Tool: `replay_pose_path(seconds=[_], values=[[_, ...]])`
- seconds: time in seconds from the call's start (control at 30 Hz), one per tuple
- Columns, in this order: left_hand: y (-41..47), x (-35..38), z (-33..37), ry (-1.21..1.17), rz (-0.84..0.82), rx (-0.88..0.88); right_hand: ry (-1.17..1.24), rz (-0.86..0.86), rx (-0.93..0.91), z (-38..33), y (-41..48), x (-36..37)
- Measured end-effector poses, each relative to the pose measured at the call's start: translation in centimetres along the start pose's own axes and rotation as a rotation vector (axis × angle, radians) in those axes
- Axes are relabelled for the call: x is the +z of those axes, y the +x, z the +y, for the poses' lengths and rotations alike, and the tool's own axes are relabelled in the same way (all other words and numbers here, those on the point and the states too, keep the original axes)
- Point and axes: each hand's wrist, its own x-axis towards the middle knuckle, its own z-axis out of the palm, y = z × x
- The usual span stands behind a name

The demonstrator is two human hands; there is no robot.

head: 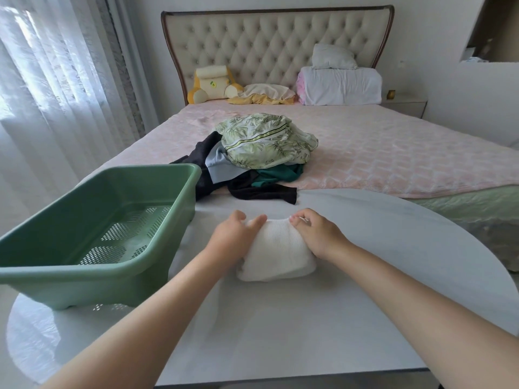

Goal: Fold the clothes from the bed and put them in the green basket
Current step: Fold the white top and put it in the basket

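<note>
Green plastic, perforated across its floor, makes up the basket (pixel 92 231), which sits empty on the left part of a white table (pixel 280 318) with its far corner close to the bed's edge. Just right of the basket, the left hand (pixel 233 237) lies against the left side of a folded white knit garment (pixel 276 252), fingers together and reaching over its top far edge. The garment rests on the table between the two hands, a compact bundle with its fold lines rounded. The right hand (pixel 317 234) holds its right side, fingers curled down onto the top far corner; both hands are closed against the cloth from opposite sides, forearms bare. Beyond the table, on the pink quilted bed (pixel 393 153), lies a heap of unfolded clothes (pixel 252 161): black and pale blue pieces at the left, a leaf-print green piece (pixel 266 141) piled on top, a dark green one at the right, and a black one trailing onto the table's far edge. At the tufted headboard (pixel 275 46) rest a yellow cushion (pixel 210 82), a crumpled cloth, and a rolled white duvet (pixel 339 85) with a pillow on top
</note>
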Motion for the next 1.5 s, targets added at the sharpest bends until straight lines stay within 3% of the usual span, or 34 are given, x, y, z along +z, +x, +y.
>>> replay_pose_path(seconds=[0.1,0.17,0.27,0.37,0.47,0.63,0.73,0.83,0.9,0.97,1.07,1.23,1.5], values=[[0.1,0.4,1.0,0.257,0.196,0.382,-0.21,0.064,-0.008,0.0,0.3,0.0],[-0.3,1.0,1.6,0.342,0.145,0.541,-0.293,0.113,-0.054,0.1,0.4,0.0],[-0.9,2.6,1.0,0.443,0.091,0.562,-0.375,0.24,-0.338,0.0,-0.1,0.2],[-0.4,2.6,0.1,0.339,0.019,0.482,-0.42,0.058,-0.528,0.2,-0.7,0.8],[0.3,2.1,-0.6,0.175,-0.117,0.402,-0.371,-0.174,-0.458,0.9,-1.3,1.1],[0.4,1.8,-1.7,-0.062,-0.216,0.344,-0.283,-0.261,-0.371,2.4,-0.9,0.9],[0.5,1.8,-2.5,0.039,-0.183,0.416,-0.276,-0.285,-0.364,2.4,-0.8,0.8],[0.2,1.3,-2.2,0.341,0.044,0.714,-0.28,-0.299,-0.342,2.2,-0.9,0.4],[-0.2,1.0,-2.1,0.408,0.055,0.813,-0.283,-0.255,-0.313,2.4,-1.2,0.2],[-0.3,0.8,-2.4,0.395,0.062,0.766,-0.341,-0.115,-0.319,2.6,-1.6,0.1],[0.4,0.2,-2.2,0.355,0.066,0.636,-0.468,0.143,-0.466,2.7,-2.2,-0.3],[0.0,1.1,-0.3,0.323,0.024,0.527,-0.336,0.167,-0.569,2.2,-2.8,0.3],[0.0,1.8,-0.7,0.291,-0.03,0.489,0.02,0.261,-0.072,2.1,-3.0,1.1]])
